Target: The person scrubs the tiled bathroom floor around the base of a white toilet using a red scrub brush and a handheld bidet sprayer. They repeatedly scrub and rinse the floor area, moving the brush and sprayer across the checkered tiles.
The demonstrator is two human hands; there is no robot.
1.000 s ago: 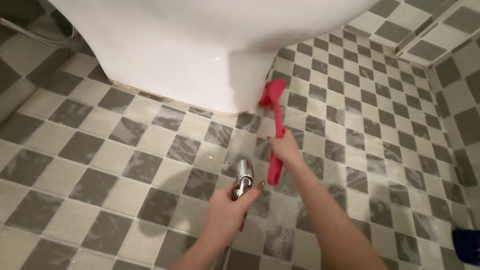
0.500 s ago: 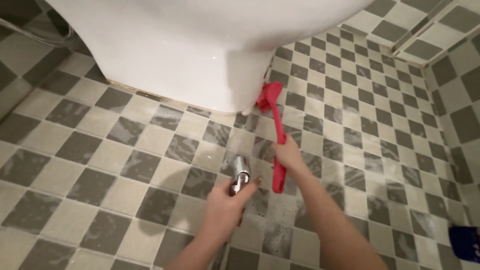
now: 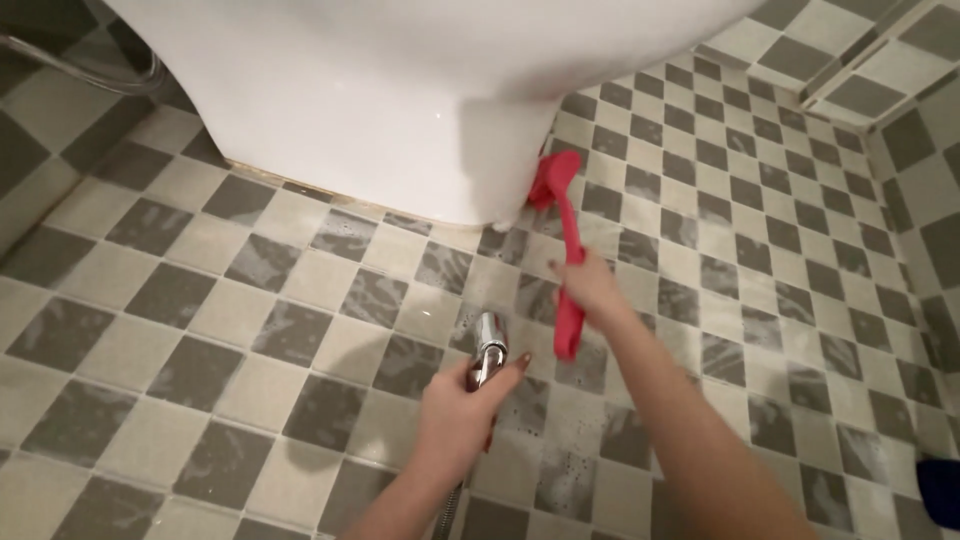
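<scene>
Grey and cream checkered tiles (image 3: 200, 330) cover the bathroom floor, wet and flecked with suds, and the white base of a toilet (image 3: 400, 110) fills the top of the view. The right hand (image 3: 590, 285) is closed around the middle of a pink long-handled brush (image 3: 567, 250), whose head is pressed into the corner where the toilet base meets the floor, on the toilet's right-hand side as seen from above. The handle slants back toward the person, its free end sticking out below the fist. The left hand (image 3: 455, 420) is wrapped around a chrome spray nozzle (image 3: 488, 345), thumb lying along its side, with the nozzle tip aimed forward and down at the tiles just in front of the toilet base. A metal hose (image 3: 447, 515) trails from the nozzle toward the bottom edge. No jet of water can be made out at the tip.

Scrubbing this seam well seems to call for keeping the bristles tight against the joint and working in short strokes along the curve of the base, with the handle held low so the head does not ride up the porcelain. The spray is best kept close to the floor and angled away from the person, so splashback stays small.

A dark blue object (image 3: 940, 490) sits at the lower right edge, too cut off to identify.
</scene>
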